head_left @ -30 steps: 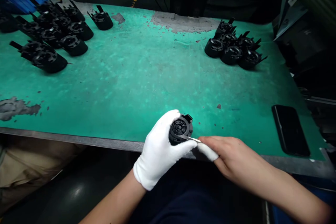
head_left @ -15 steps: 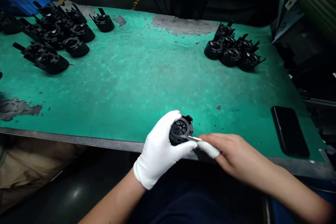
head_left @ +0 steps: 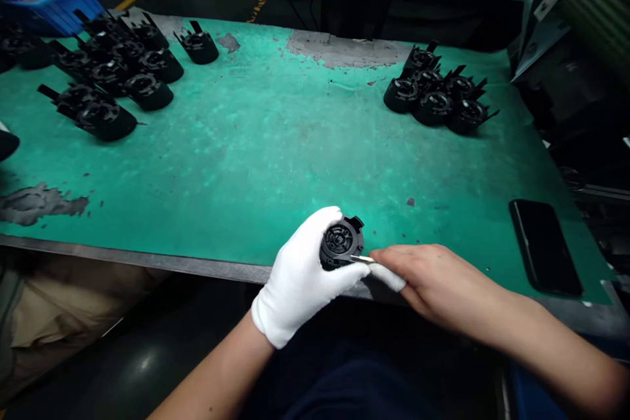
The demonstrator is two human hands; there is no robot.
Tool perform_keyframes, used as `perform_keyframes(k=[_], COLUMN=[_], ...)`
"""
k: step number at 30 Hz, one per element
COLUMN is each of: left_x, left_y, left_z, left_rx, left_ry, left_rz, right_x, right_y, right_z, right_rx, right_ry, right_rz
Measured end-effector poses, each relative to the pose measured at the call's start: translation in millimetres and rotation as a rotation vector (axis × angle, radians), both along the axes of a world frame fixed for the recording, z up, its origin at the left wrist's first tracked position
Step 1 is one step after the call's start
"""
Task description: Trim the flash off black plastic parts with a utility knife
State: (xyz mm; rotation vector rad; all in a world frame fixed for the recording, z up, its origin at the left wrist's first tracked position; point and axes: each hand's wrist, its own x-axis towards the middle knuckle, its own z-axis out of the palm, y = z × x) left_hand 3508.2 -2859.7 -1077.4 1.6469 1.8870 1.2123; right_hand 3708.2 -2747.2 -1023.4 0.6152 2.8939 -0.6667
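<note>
My left hand (head_left: 300,275), in a white glove, is wrapped round a round black plastic part (head_left: 342,238) near the front edge of the table. The part's ringed face is turned up, and a tab sticks out at its far side. My right hand (head_left: 438,275) is bare apart from a white cover on the thumb. Its fingers pinch a small knife (head_left: 361,258) with a thin metal blade, whose handle is mostly hidden. The blade tip lies at the near rim of the black part, close to my gloved thumb.
Several black plastic housings with upright prongs (head_left: 147,90) stand at the left; another group (head_left: 433,107) is at the back right. A black phone (head_left: 545,246) lies near the right edge. A blue bin (head_left: 73,6) sits at the far left on the worn green tabletop (head_left: 275,144).
The knife blade has shifted slightly at the part's near rim and lies flatter. The whole view has moved a little, showing more of a dark object at the left edge. Both holds are unchanged.
</note>
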Motion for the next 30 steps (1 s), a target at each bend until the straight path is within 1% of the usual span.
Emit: perform_keyframes(k=[3,5,7,9,10,12,14,15,17,20,22,26,30], left_x=[1.7,-1.9,-13.8,-33.9,-45.2,-64.3,-71.7,-69.7,-56.4,-29.5,-18.4,-16.2,-17.5], left_y=[0.8,1.6,1.9,0.9,0.1,-1.2,-1.5,-1.2,-0.1,2.5,4.0,4.7,5.8], left_z=[2.7,6.9,13.0,19.4,22.0,25.0,24.4,22.9,18.6,12.8,10.5,7.3,5.2], left_rx=[-0.025,-0.048,-0.083,-0.104,-0.100,-0.068,-0.052,-0.061,-0.087,-0.106,-0.104,-0.082,-0.064], left_ry=[-0.002,0.006,0.041,0.091,0.107,0.085,0.002,-0.030,-0.048,-0.007,0.009,0.058,0.079], left_rz=[-0.001,-0.013,-0.080,-0.157,-0.156,-0.051,0.030,0.026,-0.028,-0.062,-0.069,-0.058,-0.046], right_x=[-0.5,3.4,11.7,23.4,29.7,40.7,46.7,47.2,43.6,31.3,22.9,11.5,2.9], right_y=[1.4,1.3,1.7,3.4,4.8,7.9,10.5,11.4,12.1,11.5,11.5,15.6,20.8], right_z=[2.1,1.9,0.9,-0.7,-1.7,-3.9,-6.0,-7.1,-9.5,-13.5,-15.6,-14.1,-8.9], right_rx=[-0.011,-0.056,-0.093,-0.084,-0.068,-0.038,-0.041,-0.049,-0.060,-0.030,-0.001,0.075,0.228], right_ry=[-0.007,0.023,0.090,0.172,0.206,0.249,0.259,0.253,0.219,0.160,0.137,0.050,-0.021], right_rz=[-0.007,-0.028,-0.079,-0.147,-0.178,-0.236,-0.268,-0.269,-0.244,-0.186,-0.144,-0.074,-0.081])
